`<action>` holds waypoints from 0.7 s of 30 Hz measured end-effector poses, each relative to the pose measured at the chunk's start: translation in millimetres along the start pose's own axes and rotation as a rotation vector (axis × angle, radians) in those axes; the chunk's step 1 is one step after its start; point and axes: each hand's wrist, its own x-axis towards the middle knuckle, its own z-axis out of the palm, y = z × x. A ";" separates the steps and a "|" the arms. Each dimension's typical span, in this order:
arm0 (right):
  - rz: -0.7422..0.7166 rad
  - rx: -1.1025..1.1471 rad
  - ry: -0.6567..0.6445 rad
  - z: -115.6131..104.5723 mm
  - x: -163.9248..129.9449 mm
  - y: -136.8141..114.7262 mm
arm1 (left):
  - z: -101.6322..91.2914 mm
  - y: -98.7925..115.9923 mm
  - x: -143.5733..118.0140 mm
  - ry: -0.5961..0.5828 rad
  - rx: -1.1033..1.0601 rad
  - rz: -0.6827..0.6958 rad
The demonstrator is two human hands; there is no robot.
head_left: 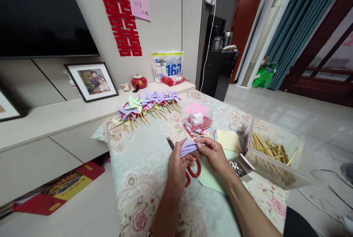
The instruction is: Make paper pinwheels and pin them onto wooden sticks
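Note:
Both of my hands hold a folded purple paper (188, 146) over the flowered tablecloth (143, 163). My left hand (178, 166) grips the paper's lower left part. My right hand (213, 153) pinches its upper right edge. Red-handled scissors (193, 169) lie right under the paper, their dark blades pointing up-left; whether my left hand touches them I cannot tell. Sheets of yellow and green paper (228, 140) lie beneath my right hand.
A row of finished paper pinwheels (149, 105) on sticks lies at the table's far side. A small clear tub (200, 118) sits on patterned paper. A clear box of wooden sticks (271, 154) stands at the right. A framed photo (92, 81) leans on the shelf at left.

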 end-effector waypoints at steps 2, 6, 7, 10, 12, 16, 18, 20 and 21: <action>0.006 0.006 0.004 0.1 0.0 0.2 | -1.0 -1.7 0.1 -0.029 0.021 0.023; -0.016 -0.057 0.037 0.5 0.0 -1.2 | -3.1 -4.2 0.3 -0.079 0.087 0.057; -0.029 -0.080 0.041 0.5 0.0 -1.5 | -3.4 -4.4 0.4 -0.086 0.104 0.060; -0.064 -0.149 0.030 -0.3 0.1 -1.2 | -3.9 -4.5 0.5 -0.071 0.135 0.062; -0.078 -0.188 0.024 -1.3 0.3 -0.2 | -3.7 -4.7 0.5 -0.035 0.148 0.053; -0.072 -0.204 0.055 -3.0 0.7 1.7 | -3.1 -5.2 0.9 0.005 0.176 0.050; -0.038 -0.175 0.077 -3.2 1.1 2.3 | -2.9 -5.5 1.5 0.003 0.184 0.061; 0.005 -0.134 0.093 -3.0 1.9 3.2 | -3.1 -5.8 2.3 0.002 0.183 0.073; 0.019 -0.115 0.100 -2.8 2.5 3.8 | -3.3 -6.0 2.8 0.005 0.181 0.077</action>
